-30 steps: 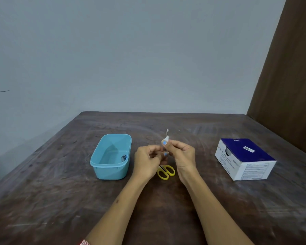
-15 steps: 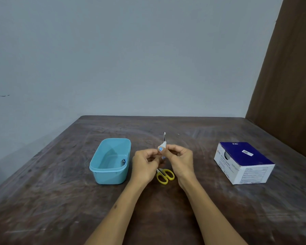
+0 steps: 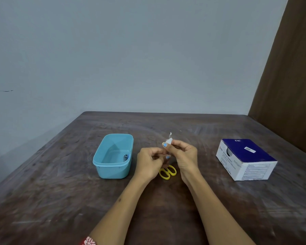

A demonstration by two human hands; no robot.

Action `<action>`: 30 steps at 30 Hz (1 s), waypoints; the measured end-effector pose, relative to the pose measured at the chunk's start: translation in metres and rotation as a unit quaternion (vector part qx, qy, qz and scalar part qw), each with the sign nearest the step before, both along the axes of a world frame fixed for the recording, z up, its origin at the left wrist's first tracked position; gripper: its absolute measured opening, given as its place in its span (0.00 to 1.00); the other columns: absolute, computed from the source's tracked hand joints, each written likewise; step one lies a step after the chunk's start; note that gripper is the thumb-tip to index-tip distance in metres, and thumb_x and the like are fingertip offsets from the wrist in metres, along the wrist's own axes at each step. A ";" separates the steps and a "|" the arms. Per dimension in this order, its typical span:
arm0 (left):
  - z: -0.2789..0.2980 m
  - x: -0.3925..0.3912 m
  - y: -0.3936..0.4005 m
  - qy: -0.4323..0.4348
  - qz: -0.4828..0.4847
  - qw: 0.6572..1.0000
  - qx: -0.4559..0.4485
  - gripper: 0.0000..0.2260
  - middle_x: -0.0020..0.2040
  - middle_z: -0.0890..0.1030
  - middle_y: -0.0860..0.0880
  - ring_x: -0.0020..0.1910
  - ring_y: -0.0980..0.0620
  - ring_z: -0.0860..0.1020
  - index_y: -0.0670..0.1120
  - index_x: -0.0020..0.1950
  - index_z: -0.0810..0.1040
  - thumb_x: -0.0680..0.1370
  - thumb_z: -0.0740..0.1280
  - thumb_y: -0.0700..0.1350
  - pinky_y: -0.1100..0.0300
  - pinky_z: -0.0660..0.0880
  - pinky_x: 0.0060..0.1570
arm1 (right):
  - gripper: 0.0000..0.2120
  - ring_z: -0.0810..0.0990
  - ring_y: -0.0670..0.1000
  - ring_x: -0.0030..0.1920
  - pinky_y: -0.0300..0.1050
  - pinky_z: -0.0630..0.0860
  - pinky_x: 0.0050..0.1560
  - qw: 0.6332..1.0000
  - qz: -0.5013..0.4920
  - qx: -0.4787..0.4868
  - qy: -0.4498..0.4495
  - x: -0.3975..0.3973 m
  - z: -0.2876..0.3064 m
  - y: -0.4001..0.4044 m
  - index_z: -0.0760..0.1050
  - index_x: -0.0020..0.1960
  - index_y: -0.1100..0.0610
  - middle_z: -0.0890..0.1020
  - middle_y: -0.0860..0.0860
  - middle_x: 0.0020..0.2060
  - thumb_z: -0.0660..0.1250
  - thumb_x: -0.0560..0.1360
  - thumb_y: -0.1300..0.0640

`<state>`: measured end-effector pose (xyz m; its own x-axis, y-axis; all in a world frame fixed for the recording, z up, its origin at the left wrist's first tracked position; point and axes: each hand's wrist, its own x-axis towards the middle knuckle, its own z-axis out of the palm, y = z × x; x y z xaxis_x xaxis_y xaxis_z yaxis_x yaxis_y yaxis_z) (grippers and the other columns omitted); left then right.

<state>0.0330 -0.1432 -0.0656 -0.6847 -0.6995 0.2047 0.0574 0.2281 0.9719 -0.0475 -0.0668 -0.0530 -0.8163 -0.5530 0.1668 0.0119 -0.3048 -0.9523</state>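
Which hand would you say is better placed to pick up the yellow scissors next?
Probably left: the right hand pinches the small white piece, while the left hand hovers beside the scissors handles.

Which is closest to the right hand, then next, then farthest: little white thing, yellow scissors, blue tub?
1. Little white thing: pinched by fingers of the right hand.
2. Yellow scissors: lying just beneath it.
3. Blue tub: leftward, beyond the left hand.
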 end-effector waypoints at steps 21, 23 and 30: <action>0.005 0.001 0.005 -0.023 -0.059 0.997 0.052 0.06 0.34 0.83 0.46 0.33 0.53 0.83 0.42 0.45 0.81 0.72 0.70 0.32 0.61 0.81 0.36 | 0.07 0.73 0.41 0.24 0.35 0.72 0.23 0.998 -0.063 -0.011 -0.020 -0.002 0.001 -0.004 0.83 0.43 0.56 0.77 0.48 0.27 0.72 0.71 0.52; 0.006 0.000 0.004 -0.014 -0.043 0.998 0.051 0.06 0.35 0.83 0.46 0.32 0.53 0.83 0.38 0.47 0.81 0.72 0.70 0.32 0.62 0.81 0.35 | 0.09 0.73 0.44 0.23 0.36 0.71 0.22 0.999 -0.041 -0.003 -0.023 0.000 -0.001 -0.005 0.83 0.44 0.57 0.77 0.48 0.27 0.71 0.71 0.51; 0.009 0.002 0.003 -0.008 -0.016 0.999 0.045 0.09 0.39 0.82 0.40 0.31 0.54 0.82 0.34 0.52 0.80 0.72 0.70 0.32 0.61 0.81 0.35 | 0.07 0.79 0.44 0.34 0.36 0.76 0.36 0.998 -0.059 0.023 0.028 -0.004 -0.006 -0.006 0.80 0.41 0.56 0.82 0.48 0.33 0.73 0.70 0.52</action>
<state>0.0349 -0.1403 -0.0564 -0.7102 -0.6918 0.1303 0.0479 0.1371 0.9894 -0.0514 -0.0725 -0.0588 -0.8659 -0.4624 0.1909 -0.0751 -0.2571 -0.9635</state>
